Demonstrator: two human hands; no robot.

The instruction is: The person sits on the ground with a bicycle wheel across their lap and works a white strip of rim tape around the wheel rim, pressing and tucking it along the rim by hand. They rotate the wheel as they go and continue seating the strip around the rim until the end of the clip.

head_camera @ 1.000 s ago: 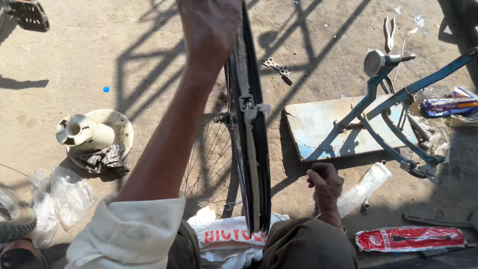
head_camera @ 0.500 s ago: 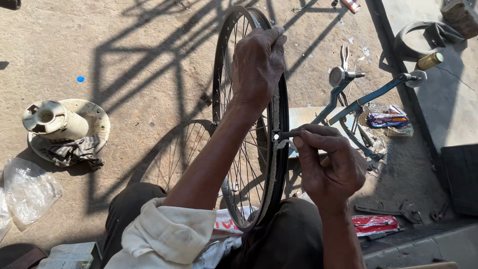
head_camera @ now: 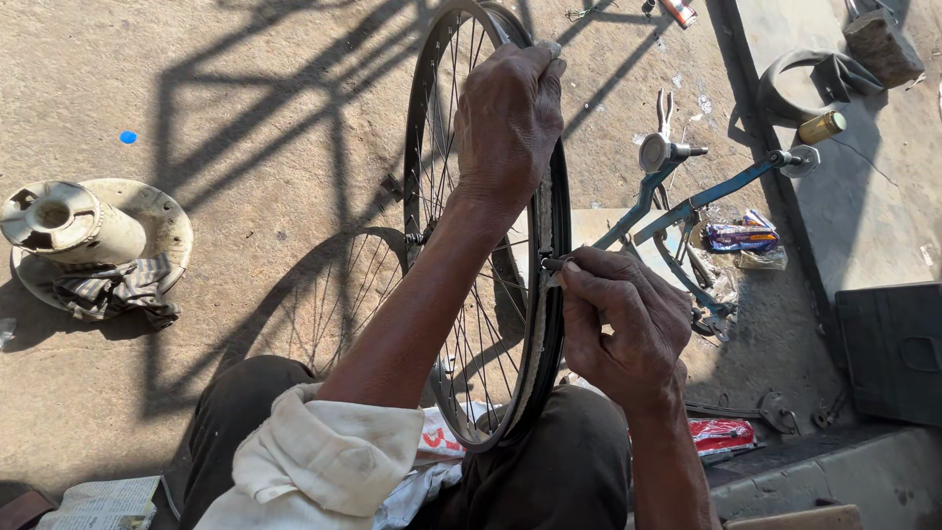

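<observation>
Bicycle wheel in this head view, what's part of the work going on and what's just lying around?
In hand:
bicycle wheel, upright
left hand, gripping the rim's top
right hand, fingers on a small tool at the rim

Lying about:
blue frame
pliers
striped cloth
red packet

A person sits on the ground with a black bicycle wheel [head_camera: 491,236] standing upright between the knees. The left hand [head_camera: 507,118] grips the far top of the rim. The right hand [head_camera: 620,319] is closed around a small tool [head_camera: 552,264] pressed against the rim on its right side. The wheel's shadow falls on the ground to the left. Far left sits a white round dish [head_camera: 157,221] with a striped cloth [head_camera: 116,292] on it. To the right lies a blue metal frame [head_camera: 687,201], with a red packet [head_camera: 721,434] nearer.
</observation>
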